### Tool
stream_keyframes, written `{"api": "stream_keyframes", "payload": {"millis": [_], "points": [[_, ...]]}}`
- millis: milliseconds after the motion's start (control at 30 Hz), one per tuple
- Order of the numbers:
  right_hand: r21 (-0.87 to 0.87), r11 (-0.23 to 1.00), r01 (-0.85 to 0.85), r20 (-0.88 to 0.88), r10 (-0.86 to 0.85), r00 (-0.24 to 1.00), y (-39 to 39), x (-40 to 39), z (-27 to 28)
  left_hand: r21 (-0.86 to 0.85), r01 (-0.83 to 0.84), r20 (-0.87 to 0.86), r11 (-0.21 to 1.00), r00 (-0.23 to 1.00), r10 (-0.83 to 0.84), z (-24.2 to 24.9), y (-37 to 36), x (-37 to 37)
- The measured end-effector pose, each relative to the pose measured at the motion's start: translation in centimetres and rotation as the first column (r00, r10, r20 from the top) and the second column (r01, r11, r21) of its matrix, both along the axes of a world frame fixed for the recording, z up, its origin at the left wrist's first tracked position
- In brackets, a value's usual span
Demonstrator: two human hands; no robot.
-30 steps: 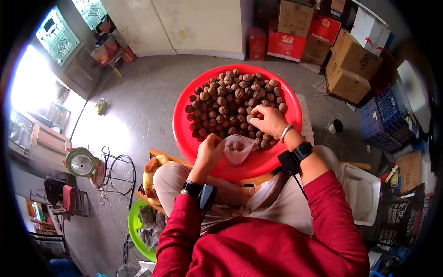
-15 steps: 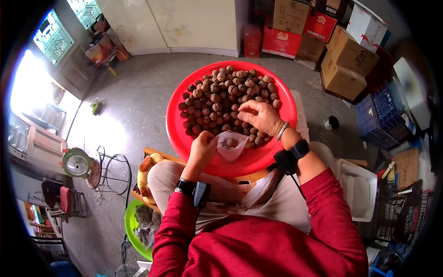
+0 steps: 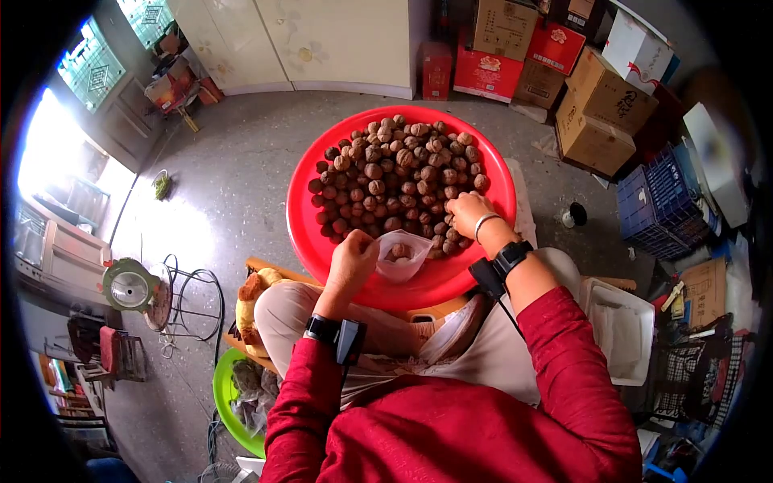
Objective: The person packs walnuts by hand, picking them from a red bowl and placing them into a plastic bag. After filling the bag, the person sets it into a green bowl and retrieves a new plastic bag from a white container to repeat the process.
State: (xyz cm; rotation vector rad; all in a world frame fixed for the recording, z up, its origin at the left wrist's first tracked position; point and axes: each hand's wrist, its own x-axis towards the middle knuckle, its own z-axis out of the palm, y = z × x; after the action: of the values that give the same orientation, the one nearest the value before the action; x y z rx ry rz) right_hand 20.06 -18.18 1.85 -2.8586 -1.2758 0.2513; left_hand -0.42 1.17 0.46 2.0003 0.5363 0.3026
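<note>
A wide red basin (image 3: 304,233) holds a heap of brown walnuts (image 3: 390,157). At its near edge, my left hand (image 3: 353,262) pinches the rim of a small clear plastic bag (image 3: 411,266), whose mouth stands open. Walnuts show inside the bag. My right hand (image 3: 473,217) is over the right side of the heap, its fingers curled down on a walnut and their tips partly hidden. Each wrist wears a black strapped device, and a bangle sits on the right one.
Left of my knees, a green basin (image 3: 225,402) contains grey plastic bags. A white tub (image 3: 640,338) stands at the right. Cardboard boxes (image 3: 596,133) and a blue crate (image 3: 664,205) line the right side. A cable (image 3: 219,322) runs along the floor at left.
My right hand has moved right and slightly down, from beside the bag to the walnuts at the basin's right. Inside the bag, more of the contents shows. The left hand keeps its hold.
</note>
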Motion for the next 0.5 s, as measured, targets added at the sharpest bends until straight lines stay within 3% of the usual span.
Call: {"api": "stream_keyframes", "payload": {"millis": [200, 500], "points": [[-0.086, 0.996, 0.018, 0.058, -0.013, 0.998, 0.3, 0.2, -1.5, -0.006, -0.025, -0.004, 1.000, 1.000, 0.025, 0.4, -0.1, 0.1], [0.099, 0.995, 0.005, 0.078, -0.013, 0.997, 0.2, 0.2, -1.0, -0.041, -0.025, 0.020, 0.999, 0.999, 0.026, 0.3, -0.1, -0.1]]}}
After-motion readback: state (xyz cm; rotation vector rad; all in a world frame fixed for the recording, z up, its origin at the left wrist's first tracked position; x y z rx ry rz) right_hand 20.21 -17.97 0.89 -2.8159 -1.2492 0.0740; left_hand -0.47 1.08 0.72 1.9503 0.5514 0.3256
